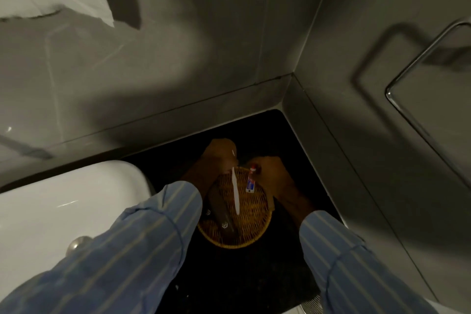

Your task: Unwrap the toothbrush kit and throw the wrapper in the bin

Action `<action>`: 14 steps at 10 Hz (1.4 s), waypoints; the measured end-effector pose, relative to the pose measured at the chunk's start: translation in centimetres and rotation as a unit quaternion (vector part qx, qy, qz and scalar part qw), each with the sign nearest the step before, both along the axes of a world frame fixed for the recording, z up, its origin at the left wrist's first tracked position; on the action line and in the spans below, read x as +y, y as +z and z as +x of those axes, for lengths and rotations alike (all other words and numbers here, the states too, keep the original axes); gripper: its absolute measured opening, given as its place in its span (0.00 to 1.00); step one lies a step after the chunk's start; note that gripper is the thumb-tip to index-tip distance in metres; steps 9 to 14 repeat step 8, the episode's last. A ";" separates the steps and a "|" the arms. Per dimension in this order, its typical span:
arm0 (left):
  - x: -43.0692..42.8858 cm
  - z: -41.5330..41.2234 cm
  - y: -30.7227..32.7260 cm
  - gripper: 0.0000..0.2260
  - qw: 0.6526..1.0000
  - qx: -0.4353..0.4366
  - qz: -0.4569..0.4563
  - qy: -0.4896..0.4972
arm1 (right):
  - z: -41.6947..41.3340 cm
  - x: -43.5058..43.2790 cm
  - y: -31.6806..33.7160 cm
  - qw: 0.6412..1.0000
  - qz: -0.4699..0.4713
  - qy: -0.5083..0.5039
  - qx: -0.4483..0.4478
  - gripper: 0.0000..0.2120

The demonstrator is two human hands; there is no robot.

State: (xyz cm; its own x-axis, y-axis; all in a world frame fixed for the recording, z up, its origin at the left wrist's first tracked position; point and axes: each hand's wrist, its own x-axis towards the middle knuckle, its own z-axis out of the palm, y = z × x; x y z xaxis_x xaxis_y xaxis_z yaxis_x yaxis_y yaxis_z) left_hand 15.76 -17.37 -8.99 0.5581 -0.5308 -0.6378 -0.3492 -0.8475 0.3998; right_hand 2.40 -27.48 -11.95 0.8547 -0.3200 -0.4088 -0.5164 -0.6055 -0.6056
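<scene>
Over wicker bin (pixel 252 237): left hand (pixel 216 158) grip holds toothbrush (pixel 235 191); right hand (pixel 267 168) grip holds toothpaste tube (pixel 250 182).

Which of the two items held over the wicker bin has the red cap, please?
The small toothpaste tube in the right hand has it. The toothbrush in the left hand is long, thin and plain white.

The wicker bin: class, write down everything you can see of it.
The wicker bin is round, woven from golden-brown cane, and stands upright on the dark floor in the corner beside the white toilet. A clear wrapper hangs into its mouth. The left hand and right hand hover over its far rim.
</scene>
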 end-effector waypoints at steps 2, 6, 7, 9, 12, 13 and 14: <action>-0.8 0.0 -1.3 0.15 0.997 -0.013 0.028 -0.075 | 0.2 -0.4 -0.9 0.999 -0.044 0.014 0.020 0.09; 1.0 0.0 -2.0 0.19 0.999 -0.030 -0.028 -0.036 | -0.1 -0.3 -0.1 0.999 -0.027 0.000 0.039 0.15; 2.3 -0.5 -1.0 0.23 0.997 -0.046 -0.063 -0.009 | -0.8 -0.3 1.1 0.999 -0.029 -0.007 0.020 0.20; 4.2 -1.4 0.6 0.25 0.992 -0.093 -0.089 -0.008 | -1.9 -0.3 3.9 0.998 -0.059 -0.023 -0.028 0.23; 4.2 -1.4 0.6 0.25 0.992 -0.093 -0.089 -0.008 | -1.9 -0.3 3.9 0.998 -0.059 -0.023 -0.028 0.23; 4.2 -1.4 0.6 0.25 0.992 -0.093 -0.089 -0.008 | -1.9 -0.3 3.9 0.998 -0.059 -0.023 -0.028 0.23; 4.2 -1.4 0.6 0.25 0.992 -0.093 -0.089 -0.008 | -1.9 -0.3 3.9 0.998 -0.059 -0.023 -0.028 0.23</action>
